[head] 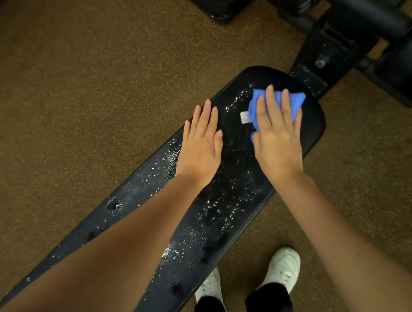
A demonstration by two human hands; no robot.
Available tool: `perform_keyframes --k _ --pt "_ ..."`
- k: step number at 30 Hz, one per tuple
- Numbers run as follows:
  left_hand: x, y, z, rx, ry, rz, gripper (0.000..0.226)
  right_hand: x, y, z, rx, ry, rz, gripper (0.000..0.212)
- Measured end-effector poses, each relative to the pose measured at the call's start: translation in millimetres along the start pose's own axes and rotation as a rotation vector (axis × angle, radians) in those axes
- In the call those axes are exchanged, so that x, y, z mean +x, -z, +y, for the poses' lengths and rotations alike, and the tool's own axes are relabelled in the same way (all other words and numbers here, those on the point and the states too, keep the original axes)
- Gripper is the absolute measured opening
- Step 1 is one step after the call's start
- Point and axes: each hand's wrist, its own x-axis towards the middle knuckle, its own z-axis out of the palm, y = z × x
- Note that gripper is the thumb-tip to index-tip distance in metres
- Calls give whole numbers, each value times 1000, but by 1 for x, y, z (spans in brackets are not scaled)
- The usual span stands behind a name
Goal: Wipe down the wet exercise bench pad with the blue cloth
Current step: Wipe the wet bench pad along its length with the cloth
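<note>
No text, brand, number or sign can be read anywhere in the head view; the only label-like thing is a small white tag [244, 116] at the nine o'clock edge of the blue cloth [277, 105], toward one o'clock on the bench pad [224, 186], and its face is too small and blurred to show any lettering. The black pad's wet surface carries droplets only, no print.
</note>
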Motion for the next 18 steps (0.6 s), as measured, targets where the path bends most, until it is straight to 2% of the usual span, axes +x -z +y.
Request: perform_keyframes --k 3,9,15,18 --pt "-1 1 1 -26 8 5 49 -20 7 9 -7 127 -46 68" --pt "-1 1 4 -54 33 27 49 16 4 1 40 -44 -2 64" --pt "-1 2 3 -97 44 28 49 -9 9 18 -14 217 -65 67" --pt "-1 2 3 -101 48 36 49 9 11 18 -12 140 -69 67"
